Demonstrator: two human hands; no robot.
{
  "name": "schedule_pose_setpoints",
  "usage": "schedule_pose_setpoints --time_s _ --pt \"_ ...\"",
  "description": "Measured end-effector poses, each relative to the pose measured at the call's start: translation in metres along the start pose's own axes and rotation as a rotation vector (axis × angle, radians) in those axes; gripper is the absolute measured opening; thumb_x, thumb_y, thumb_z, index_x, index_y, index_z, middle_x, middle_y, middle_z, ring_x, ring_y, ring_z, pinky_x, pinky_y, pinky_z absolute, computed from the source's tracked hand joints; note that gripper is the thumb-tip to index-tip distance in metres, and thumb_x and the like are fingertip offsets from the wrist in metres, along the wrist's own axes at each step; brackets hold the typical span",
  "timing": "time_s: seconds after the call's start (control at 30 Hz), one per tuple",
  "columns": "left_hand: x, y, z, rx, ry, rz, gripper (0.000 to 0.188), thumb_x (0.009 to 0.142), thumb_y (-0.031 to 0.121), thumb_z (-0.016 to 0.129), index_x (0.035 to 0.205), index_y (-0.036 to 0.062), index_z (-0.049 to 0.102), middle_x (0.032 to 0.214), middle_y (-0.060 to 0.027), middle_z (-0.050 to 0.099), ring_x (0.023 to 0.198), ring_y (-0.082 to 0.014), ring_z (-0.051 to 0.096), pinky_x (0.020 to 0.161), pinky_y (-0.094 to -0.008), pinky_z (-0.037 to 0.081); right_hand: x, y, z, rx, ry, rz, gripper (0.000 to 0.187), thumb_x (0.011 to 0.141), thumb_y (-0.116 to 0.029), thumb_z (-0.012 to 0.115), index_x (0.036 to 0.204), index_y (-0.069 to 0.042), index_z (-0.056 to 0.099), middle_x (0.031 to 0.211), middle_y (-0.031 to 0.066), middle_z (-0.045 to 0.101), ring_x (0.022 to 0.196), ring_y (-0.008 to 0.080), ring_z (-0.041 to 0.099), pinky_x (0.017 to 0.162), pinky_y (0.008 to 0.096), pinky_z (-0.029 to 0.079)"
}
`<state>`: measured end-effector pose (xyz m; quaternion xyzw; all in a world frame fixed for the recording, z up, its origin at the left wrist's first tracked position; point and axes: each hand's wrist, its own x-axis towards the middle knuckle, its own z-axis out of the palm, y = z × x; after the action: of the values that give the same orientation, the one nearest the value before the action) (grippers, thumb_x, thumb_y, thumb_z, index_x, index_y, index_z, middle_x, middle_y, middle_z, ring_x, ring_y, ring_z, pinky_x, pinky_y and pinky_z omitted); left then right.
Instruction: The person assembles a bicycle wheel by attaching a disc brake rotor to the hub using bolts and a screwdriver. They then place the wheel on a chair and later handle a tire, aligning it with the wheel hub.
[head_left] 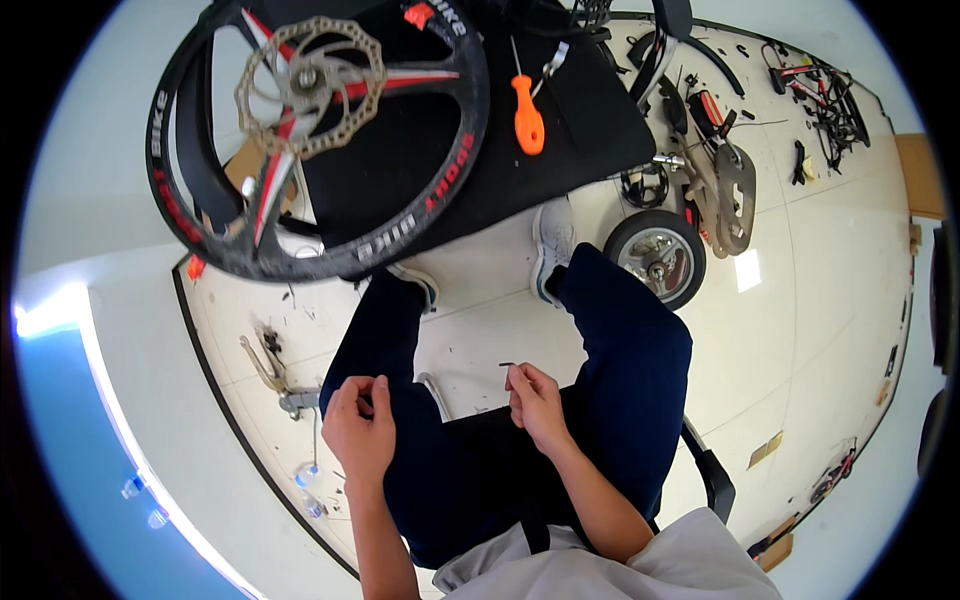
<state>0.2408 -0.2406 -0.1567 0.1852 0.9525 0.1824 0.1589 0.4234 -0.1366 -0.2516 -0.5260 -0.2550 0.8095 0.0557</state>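
- Glossy off-white floor tiles (pixel 800 300) surround the seated person; a small black-tyred wheel with a grey metal centre (pixel 657 262) lies just beyond the right knee.
- Black flat-topped table (pixel 590 130) ahead bears an orange-handled screwdriver (pixel 527 115); a large black wheel with red-and-white spokes (pixel 275 185) and a perforated steel brake disc (pixel 371 80) overlaps its left part.
- Right hand (pixel 538 405), above the lap, pinches a short, thin, dark piece (pixel 504 364) at the fingertips, one end jutting leftward.
- Left hand (pixel 360 430) curls loosely near the left thigh; whether it holds anything, I cannot tell.
- That piece looks light, stiff, probably metal and easily dropped; pinching one end should suit it.
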Motion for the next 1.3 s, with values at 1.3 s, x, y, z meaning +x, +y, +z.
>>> schedule_pose_setpoints --time_s 1.3 --pt "-0.021 0.063 0.122 -0.064 -0.472 0.507 0.010 0.079 0.013 0.062 0.084 0.0078 0.069 0.079 -0.0055 0.061 0.081 -0.0219 0.058 0.072 -0.0369 0.043 0.244 0.079 -0.044 -0.833 0.212 0.050 0.018 0.094 -0.022 0.059 0.084 -0.008 0.056 0.056 -0.0029 0.041 0.040 0.0073 0.032 0.035 0.0266 0.023"
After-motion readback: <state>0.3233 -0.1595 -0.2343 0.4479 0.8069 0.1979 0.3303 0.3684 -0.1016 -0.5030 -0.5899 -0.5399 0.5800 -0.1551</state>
